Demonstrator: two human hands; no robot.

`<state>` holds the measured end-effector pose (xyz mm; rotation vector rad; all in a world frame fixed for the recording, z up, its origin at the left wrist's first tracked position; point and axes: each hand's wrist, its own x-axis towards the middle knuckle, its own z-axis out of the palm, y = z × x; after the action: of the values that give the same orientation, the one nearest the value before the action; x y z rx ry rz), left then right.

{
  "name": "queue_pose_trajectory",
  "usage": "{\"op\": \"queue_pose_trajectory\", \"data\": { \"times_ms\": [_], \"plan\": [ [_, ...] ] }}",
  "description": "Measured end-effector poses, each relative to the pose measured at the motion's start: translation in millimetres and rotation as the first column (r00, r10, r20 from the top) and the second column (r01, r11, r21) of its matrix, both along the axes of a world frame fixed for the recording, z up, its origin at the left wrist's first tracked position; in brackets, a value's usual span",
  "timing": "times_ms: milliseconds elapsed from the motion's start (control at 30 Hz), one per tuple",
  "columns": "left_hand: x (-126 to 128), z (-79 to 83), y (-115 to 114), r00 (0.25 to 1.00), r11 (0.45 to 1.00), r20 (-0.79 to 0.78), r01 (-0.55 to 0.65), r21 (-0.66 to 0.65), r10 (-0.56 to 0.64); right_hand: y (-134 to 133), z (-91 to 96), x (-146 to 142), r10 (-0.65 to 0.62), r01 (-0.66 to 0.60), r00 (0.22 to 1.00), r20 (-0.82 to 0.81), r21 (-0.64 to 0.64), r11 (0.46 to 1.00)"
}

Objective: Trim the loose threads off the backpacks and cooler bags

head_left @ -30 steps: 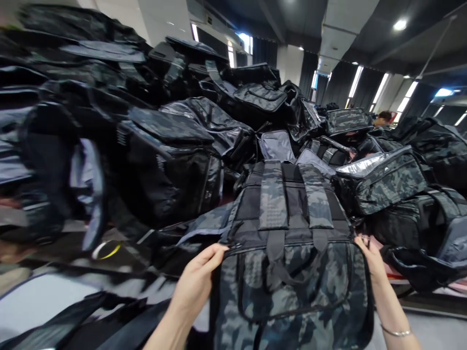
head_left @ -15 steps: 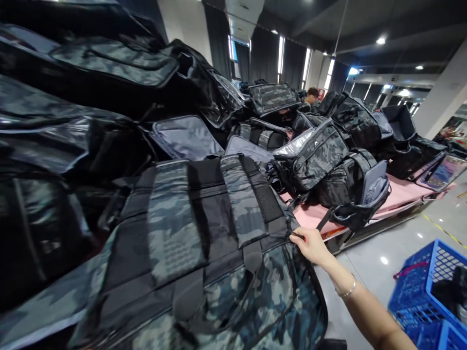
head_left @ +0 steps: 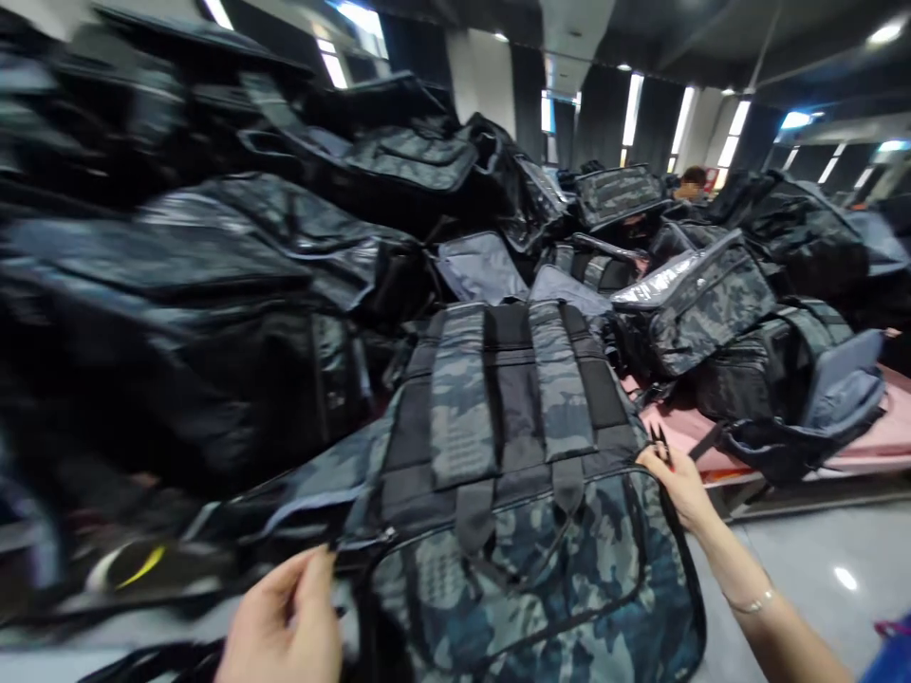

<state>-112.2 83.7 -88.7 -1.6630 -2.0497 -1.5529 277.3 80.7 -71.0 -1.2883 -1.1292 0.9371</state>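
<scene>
A camouflage backpack lies in front of me, its two padded shoulder straps facing up. At its right edge, my right hand is closed around small thread snips, whose dark pointed tips stick up past the fingers. My left hand is beside the backpack's lower left side, thumb and forefinger pinched together. Whatever those fingers hold, if anything, is too small to make out. A dark strap or edge of the bag runs close to the left fingertips.
Piled camouflage and black backpacks rise on the left and behind. More bags rest on a pink-covered table at the right. A person is far back. Part of a blue crate shows at lower right.
The view has swung left, so the backpack sits further right in it. My left hand has come into view at the bottom. My right hand stays at the bag's right edge.
</scene>
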Motion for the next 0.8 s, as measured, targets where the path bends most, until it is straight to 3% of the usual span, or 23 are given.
{"op": "queue_pose_trajectory", "data": {
  "times_ms": [33,67,133,167,233,333,433,500,600,700,800],
  "plan": [
    [-1,8.1,0,0.996,0.998,-0.080,0.042,0.041,-0.039,-2,0.1,1,-0.027,0.028,0.999,0.027,-0.005,1.000],
    [-3,16.2,1,0.966,0.985,-0.211,0.163,0.062,-0.147,-3,0.0,3,-0.053,0.053,0.996,0.069,-0.002,0.999],
    [-5,30.5,6,0.814,0.923,-0.471,0.384,0.000,-0.339,-5,-0.5,6,-0.092,0.089,0.979,0.183,0.023,0.996],
    [-7,36.0,9,0.731,0.898,-0.563,0.437,-0.047,-0.385,-7,-0.5,7,-0.100,0.093,0.964,0.248,0.039,0.995],
    [-11,43.8,14,0.638,0.890,-0.665,0.448,-0.090,-0.388,-10,0.9,7,-0.149,0.121,0.912,0.383,0.095,0.988],
    [-16,51.9,16,0.590,0.883,-0.709,0.458,-0.100,-0.386,-17,9.0,-2,-0.326,0.161,0.786,0.526,0.334,0.929],
    [-7,61.9,13,0.615,0.850,-0.673,0.525,-0.041,-0.412,-25,25.4,-31,-0.318,-0.068,0.733,0.601,0.530,0.845],
    [8,70.2,9,0.690,0.837,-0.604,0.543,0.068,-0.399,-27,38.6,-60,-0.192,-0.301,0.701,0.687,0.530,0.793],
    [31,83.4,3,0.736,0.796,-0.532,0.580,0.174,-0.420,-22,55.2,-107,-0.122,-0.528,0.556,0.822,0.462,0.713],
    [41,95.1,0,0.717,0.748,-0.552,0.622,0.231,-0.426,-7,62.8,-137,-0.168,-0.555,0.406,0.898,0.388,0.736],
    [32,97.0,1,0.772,0.764,-0.545,0.555,0.329,-0.327,7,62.0,-145,-0.230,-0.511,0.411,0.882,0.432,0.743]
  ]
}}
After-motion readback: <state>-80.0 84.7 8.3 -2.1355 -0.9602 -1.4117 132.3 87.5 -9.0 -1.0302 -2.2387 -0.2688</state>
